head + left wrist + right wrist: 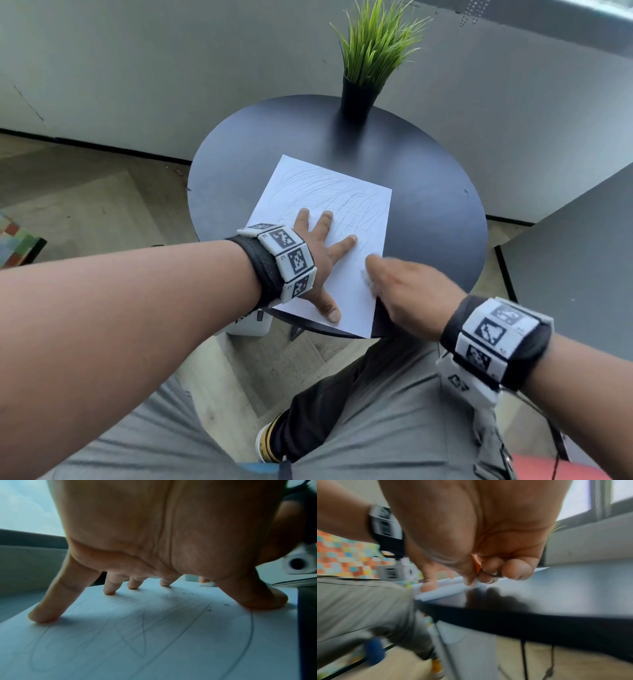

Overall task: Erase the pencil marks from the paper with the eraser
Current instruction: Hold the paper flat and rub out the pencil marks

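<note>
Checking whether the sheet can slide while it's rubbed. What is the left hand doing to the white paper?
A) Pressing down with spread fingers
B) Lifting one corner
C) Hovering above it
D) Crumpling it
A: the left hand rests spread fingertips on the white scribbled paper, flat on the round black table.

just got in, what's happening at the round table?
A person is rubbing pencil scribbles off a sheet of paper on the round black table. The left hand lies spread flat on the sheet, pinning it down. The right hand pinches a small white eraser at the sheet's near right edge; that hand is blurred. Most of the scribbles are not yet erased. A potted plant stands at the far side.
</note>
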### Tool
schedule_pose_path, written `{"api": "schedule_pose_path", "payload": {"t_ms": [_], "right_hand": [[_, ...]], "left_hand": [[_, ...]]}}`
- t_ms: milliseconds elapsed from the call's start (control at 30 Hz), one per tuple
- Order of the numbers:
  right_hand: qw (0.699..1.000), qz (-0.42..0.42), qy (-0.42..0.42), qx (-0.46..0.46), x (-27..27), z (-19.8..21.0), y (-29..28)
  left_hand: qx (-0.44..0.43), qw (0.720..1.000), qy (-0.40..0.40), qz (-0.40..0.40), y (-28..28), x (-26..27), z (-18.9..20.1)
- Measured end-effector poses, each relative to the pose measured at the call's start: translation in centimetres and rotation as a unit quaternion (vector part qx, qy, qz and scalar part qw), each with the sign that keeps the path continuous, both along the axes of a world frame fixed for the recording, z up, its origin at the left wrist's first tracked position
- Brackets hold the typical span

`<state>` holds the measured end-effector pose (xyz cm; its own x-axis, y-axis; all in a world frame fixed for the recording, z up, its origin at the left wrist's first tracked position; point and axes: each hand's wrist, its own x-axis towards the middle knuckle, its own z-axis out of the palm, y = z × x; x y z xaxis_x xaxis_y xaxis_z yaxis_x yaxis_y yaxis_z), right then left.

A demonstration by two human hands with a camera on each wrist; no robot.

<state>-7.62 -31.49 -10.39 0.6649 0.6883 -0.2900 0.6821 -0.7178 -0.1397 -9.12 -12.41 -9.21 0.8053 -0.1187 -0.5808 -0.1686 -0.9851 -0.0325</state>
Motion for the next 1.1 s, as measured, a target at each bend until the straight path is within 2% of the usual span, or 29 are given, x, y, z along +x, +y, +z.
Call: {"api": "schedule_pose_path", "payload": {"t_ms": [67, 100, 200, 233, 367, 400, 500, 533, 667, 700, 800, 833, 900, 967, 1000, 1033, 1100], "right_hand": [[0.998, 0.053, 0.019, 0.001, -1.9, -0.3, 0.3], [0.998, 0.051, 0.028, 0.003, -1.8, -0.2, 0.0], [0.999, -0.041, 0.004, 0.007, 1.1, 0.3, -0.9], [0.999, -0.040, -0.009, 0.002, 1.2, 0.1, -1.1], [0.996, 0.082, 0.024, -0.033, -2.6, -0.2, -0.2], [0.996, 0.076, 0.022, -0.034, -2.3, 0.1, -0.4], [0.999, -0.033, -0.011, -0.019, 1.6, 0.5, -1.5], [0.999, -0.030, -0.019, -0.020, 1.6, 0.6, -1.5], [0.996, 0.082, 0.024, -0.019, -2.3, 0.1, 1.0], [0.997, 0.073, 0.018, -0.024, -1.7, 0.2, 1.2], [0.997, -0.050, -0.031, -0.040, 3.0, 0.6, 1.0], [0.997, -0.056, -0.036, -0.042, 3.5, 0.6, 0.9], [0.997, 0.006, -0.036, -0.062, 1.8, 0.4, 1.7], [0.993, 0.095, 0.004, -0.062, -0.7, 0.0, 2.4], [0.993, 0.097, 0.008, -0.065, -0.6, 0.1, 2.4], [0.995, 0.074, -0.004, -0.072, 0.5, 0.2, 2.3], [0.997, -0.030, -0.026, -0.060, 3.9, 0.4, 1.6]], "left_hand": [[0.003, 1.000, 0.003, -0.004, 0.1, -0.1, 0.1], [0.003, 1.000, 0.004, -0.006, 0.2, -0.1, 0.2], [-0.003, 1.000, 0.004, -0.004, 0.2, 0.0, 0.1], [-0.004, 1.000, 0.004, -0.002, 0.2, 0.0, 0.0], [-0.002, 1.000, 0.009, -0.002, 0.2, 0.0, 0.1], [-0.002, 1.000, 0.009, -0.004, 0.2, 0.0, 0.1], [-0.009, 1.000, 0.008, -0.003, 0.2, 0.1, 0.1], [-0.011, 1.000, 0.009, -0.002, 0.2, 0.1, 0.0], [-0.006, 1.000, 0.003, -0.006, 0.4, 0.2, -0.2], [-0.007, 1.000, 0.001, -0.006, 0.4, 0.2, -0.3], [-0.013, 1.000, 0.000, -0.001, 0.6, 0.1, -0.5], [-0.015, 1.000, 0.000, -0.001, 0.7, 0.1, -0.5], [-0.019, 1.000, -0.002, -0.001, 0.7, 0.3, -0.8], [-0.018, 1.000, 0.000, -0.002, 0.8, 0.4, -0.9], [-0.016, 1.000, 0.001, -0.003, 0.8, 0.4, -0.8], [-0.016, 1.000, 0.000, -0.003, 0.7, 0.4, -0.7], [-0.019, 1.000, -0.005, -0.005, 0.6, 0.3, -0.6]]}}
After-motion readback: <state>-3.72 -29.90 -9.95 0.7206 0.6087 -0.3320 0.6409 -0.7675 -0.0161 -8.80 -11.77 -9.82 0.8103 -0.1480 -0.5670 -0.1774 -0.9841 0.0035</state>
